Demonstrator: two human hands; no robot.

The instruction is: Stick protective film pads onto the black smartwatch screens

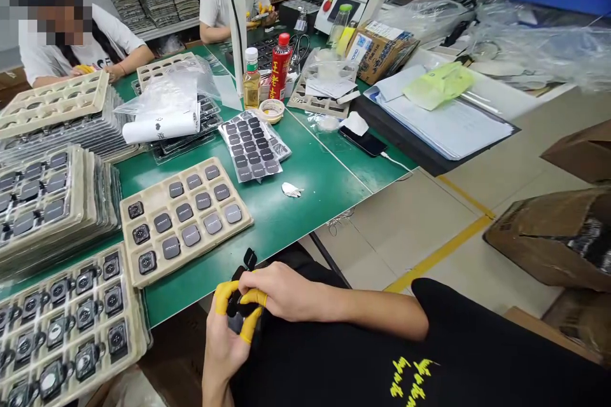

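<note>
Just past the table's front edge, my left hand [226, 331] is closed around a small black part [233, 304], with yellow covers on its fingertips. My right hand [272, 289] presses against the same part from the right, fingers pinched, a yellow cover on one fingertip. A small dark square piece [249, 259] sticks up above the fingers; what it is joined to is hidden. Beyond my hands a beige tray [245, 221] holds several dark square pieces and, in its left column, round-centred black units. At the lower left another tray [136, 331] holds several black watch-like units.
Stacked trays [102, 197] stand at the left. A sheet of black stickers [251, 146], a tape roll [271, 110], a red bottle [280, 68] and a phone [363, 140] with a cable lie on the green table [329, 197]. Two people sit across it. Cardboard boxes [534, 235] stand right.
</note>
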